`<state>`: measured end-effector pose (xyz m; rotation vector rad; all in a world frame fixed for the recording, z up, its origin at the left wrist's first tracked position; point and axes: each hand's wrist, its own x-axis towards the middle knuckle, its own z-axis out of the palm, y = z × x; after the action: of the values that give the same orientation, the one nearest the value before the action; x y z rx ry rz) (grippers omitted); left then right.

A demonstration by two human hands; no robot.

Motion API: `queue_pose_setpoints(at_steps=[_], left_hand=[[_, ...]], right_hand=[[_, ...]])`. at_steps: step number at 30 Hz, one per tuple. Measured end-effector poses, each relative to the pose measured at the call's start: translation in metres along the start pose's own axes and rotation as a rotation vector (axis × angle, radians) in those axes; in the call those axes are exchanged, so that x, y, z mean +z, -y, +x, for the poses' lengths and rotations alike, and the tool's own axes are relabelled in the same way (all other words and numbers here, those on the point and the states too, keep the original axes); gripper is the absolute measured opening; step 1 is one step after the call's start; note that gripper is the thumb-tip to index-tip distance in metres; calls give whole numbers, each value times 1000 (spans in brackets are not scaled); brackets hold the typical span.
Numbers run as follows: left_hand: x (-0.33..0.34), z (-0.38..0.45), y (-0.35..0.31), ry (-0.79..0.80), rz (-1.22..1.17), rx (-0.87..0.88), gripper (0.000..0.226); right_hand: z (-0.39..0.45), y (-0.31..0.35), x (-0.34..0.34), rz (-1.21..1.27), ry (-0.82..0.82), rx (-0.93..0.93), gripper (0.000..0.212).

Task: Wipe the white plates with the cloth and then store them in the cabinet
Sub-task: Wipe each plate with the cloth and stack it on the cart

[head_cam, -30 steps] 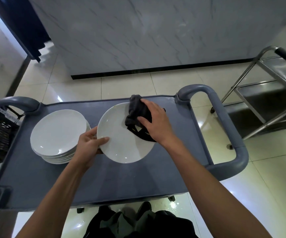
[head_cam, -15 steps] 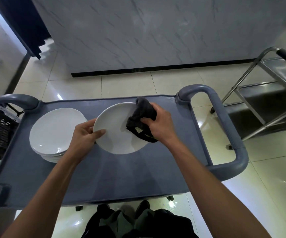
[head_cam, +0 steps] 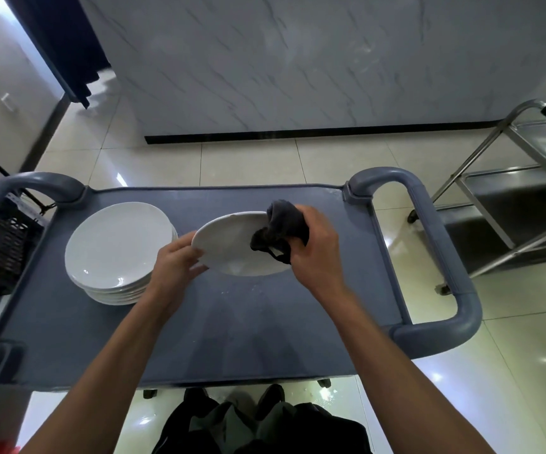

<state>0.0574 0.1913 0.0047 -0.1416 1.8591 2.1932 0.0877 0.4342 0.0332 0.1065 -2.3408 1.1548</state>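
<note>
The right hand [head_cam: 314,249] and the bunched dark cloth [head_cam: 281,229] cover the right part of the held plate [head_cam: 232,244], and the left hand [head_cam: 175,262] hides its left rim. Only the edges show of the lower plates in the stack [head_cam: 117,247] (their number is unclear). The steel trolley [head_cam: 524,204] and the black crate [head_cam: 0,247] are cut off by the picture's edges.

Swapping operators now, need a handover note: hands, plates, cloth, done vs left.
Left hand grips the near-left rim of the tilted plate, held above the grey cart.
Right hand holds the dark cloth against the plate's right side.
Stack of white plates sits on the cart's left.
Done: wiping under way. Left: finish this plate, wipe the stack, store everything; cabinet not in view.
</note>
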Motion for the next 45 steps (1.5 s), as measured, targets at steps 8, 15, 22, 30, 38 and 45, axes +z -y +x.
queue_pose_setpoints(at_steps=[8,15,22,30,38,45], left_hand=[[-13,-3,10,26,-103,-618,86],[0,3,-3,58,-254,-670,45],[4,5,-6,-144,-515,-505,21],[1,6,-16,-111,-481,-316,31],[5,5,-18,-102,-485,-199,28],[8,4,-22,-114,-459,-123,28]], right_hand=[[-15,-4,-2,-28,-86,-129,48],[-28,-5,6,-98,-19,-288,48],[-35,-14,4,-183,153,-352,40],[-27,-21,-9,-237,256,-352,49],[-21,-19,-19,-215,300,-335,49],[-19,-18,-23,-23,254,-81,54]])
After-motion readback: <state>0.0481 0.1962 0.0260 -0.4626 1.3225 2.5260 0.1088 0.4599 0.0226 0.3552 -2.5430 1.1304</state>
